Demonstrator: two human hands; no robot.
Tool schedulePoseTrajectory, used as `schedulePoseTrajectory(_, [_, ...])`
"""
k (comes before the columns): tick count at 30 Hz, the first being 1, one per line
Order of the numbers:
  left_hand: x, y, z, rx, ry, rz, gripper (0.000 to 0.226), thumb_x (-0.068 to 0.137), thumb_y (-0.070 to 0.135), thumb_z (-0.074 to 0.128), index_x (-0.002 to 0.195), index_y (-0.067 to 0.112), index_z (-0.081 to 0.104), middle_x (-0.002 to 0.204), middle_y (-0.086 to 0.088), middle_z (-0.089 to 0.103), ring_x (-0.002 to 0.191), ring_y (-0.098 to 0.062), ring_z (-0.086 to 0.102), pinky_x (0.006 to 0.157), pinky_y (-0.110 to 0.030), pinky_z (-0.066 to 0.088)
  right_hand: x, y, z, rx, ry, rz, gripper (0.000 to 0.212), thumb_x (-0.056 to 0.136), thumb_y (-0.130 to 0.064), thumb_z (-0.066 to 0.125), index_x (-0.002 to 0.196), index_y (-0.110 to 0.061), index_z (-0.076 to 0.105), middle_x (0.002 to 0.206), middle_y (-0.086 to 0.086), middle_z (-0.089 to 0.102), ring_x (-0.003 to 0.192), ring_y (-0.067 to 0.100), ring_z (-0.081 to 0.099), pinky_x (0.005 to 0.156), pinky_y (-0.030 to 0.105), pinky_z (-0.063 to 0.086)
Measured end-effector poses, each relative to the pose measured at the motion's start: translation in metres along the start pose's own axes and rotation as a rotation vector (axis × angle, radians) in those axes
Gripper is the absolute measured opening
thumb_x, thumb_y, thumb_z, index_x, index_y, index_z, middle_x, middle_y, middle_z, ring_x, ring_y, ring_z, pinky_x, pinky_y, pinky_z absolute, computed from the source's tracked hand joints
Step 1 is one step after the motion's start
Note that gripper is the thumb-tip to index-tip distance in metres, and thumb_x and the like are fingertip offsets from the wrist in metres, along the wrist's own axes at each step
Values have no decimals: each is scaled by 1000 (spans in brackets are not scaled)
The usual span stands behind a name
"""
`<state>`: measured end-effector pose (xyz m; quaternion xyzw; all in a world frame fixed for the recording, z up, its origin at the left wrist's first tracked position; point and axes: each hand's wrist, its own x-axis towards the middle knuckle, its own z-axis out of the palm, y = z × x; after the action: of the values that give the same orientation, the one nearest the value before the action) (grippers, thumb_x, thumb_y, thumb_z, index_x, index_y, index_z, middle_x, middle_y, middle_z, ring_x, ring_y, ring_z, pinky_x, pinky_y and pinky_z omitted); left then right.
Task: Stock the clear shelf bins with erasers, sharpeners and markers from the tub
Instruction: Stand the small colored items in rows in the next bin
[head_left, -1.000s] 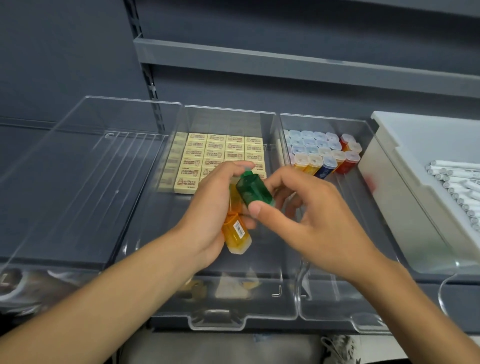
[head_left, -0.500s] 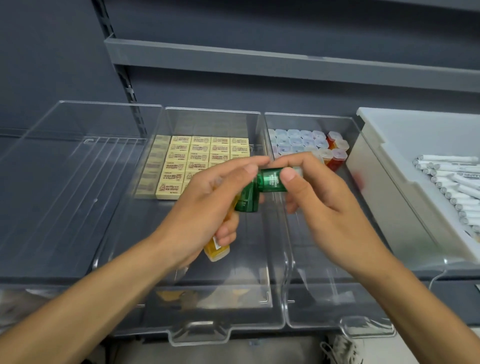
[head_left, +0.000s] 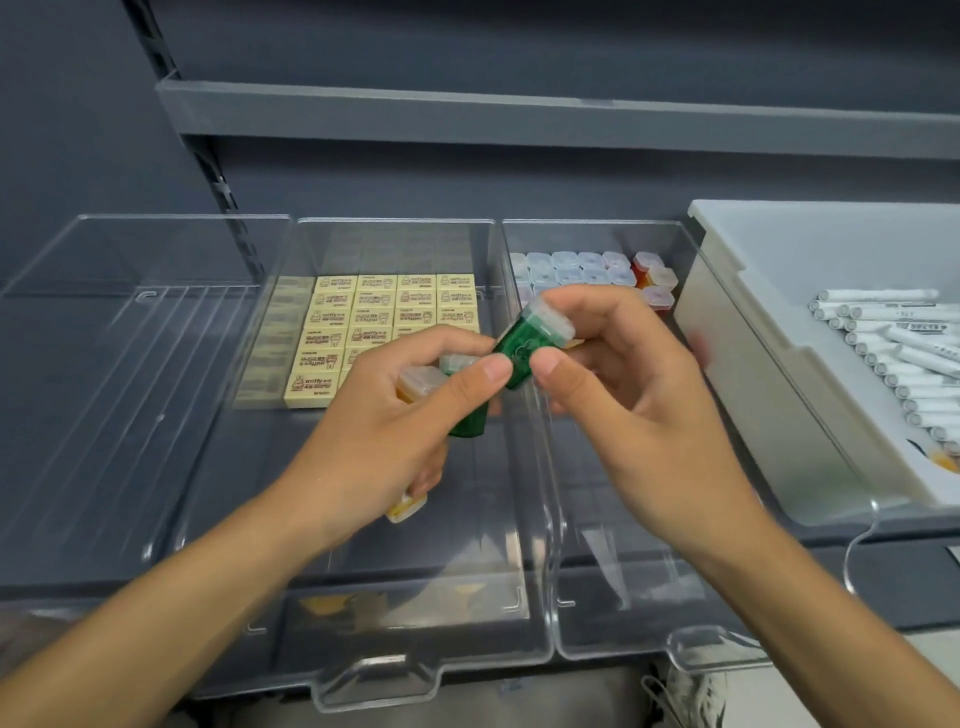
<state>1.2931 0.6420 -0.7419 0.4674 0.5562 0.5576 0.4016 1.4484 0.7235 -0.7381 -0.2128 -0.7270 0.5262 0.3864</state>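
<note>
My right hand (head_left: 618, 395) pinches a green sharpener (head_left: 524, 340) with a clear cap, tilted over the wall between the middle and right bins. My left hand (head_left: 384, 421) grips a bunch of sharpeners: a second green one (head_left: 467, 418), an orange one (head_left: 415, 382) at the top and another orange one (head_left: 405, 506) sticking out below the palm; its thumb touches the first green sharpener. Cream erasers (head_left: 363, 322) lie in rows in the middle clear bin (head_left: 395, 665). Capped sharpeners (head_left: 587, 267) stand at the back of the right clear bin (head_left: 613, 634).
An empty clear bin (head_left: 104, 364) sits at the left. A white tub (head_left: 748, 364) at the right holds several white markers (head_left: 904, 348). A grey shelf (head_left: 519, 111) runs above the bins. A shoe (head_left: 691, 696) shows on the floor below.
My right hand has drawn the green sharpener away from the left hand's bunch, up and to the right, toward the right bin. The head view shifted slightly.
</note>
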Motion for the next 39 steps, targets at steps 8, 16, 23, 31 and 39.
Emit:
schedulePoseTrajectory(8, [-5, 0, 11, 117, -42, 132, 20, 81, 27, 61, 97, 16, 66, 55, 22, 58, 42, 10, 48, 45, -2, 35, 3, -4, -4, -3, 83, 12, 22, 98, -9, 51, 117, -14, 62, 93, -9, 68, 84, 5, 62, 71, 20, 50])
schedulePoseTrajectory(16, [-2, -11, 7, 363, 47, 133, 21, 85, 32, 67, 105, 37, 65, 98, 18, 66, 91, -4, 63, 74, -8, 44, 8, 2, -33, -3, 169, 238, 24, 100, -12, 49, 124, -16, 50, 103, 12, 68, 74, 21, 72, 68, 27, 59])
schedulePoseTrajectory(23, [-5, -12, 14, 383, 62, 129, 44, 81, 23, 56, 119, 45, 53, 101, 17, 61, 75, -10, 57, 68, -27, 45, 22, 17, -68, 161, 291, 456, 15, 96, -8, 52, 109, -14, 57, 104, 8, 69, 81, 19, 65, 64, 26, 53])
schedulePoseTrajectory(31, [-11, -15, 22, 262, -10, 11, 54, 77, 37, 46, 127, 58, 39, 92, 7, 56, 75, -11, 51, 74, -34, 39, 30, 64, -62, -241, 358, 489, 17, 100, -6, 47, 114, -15, 46, 96, 4, 61, 80, 17, 65, 79, 32, 55])
schedulePoseTrajectory(39, [-8, -21, 20, 285, 49, -45, 51, 79, 38, 42, 125, 60, 38, 62, 15, 50, 61, 0, 49, 71, -32, 39, 43, 78, -67, -559, 382, 389, 17, 96, -11, 55, 105, -22, 46, 81, -14, 51, 74, 6, 50, 71, 22, 37])
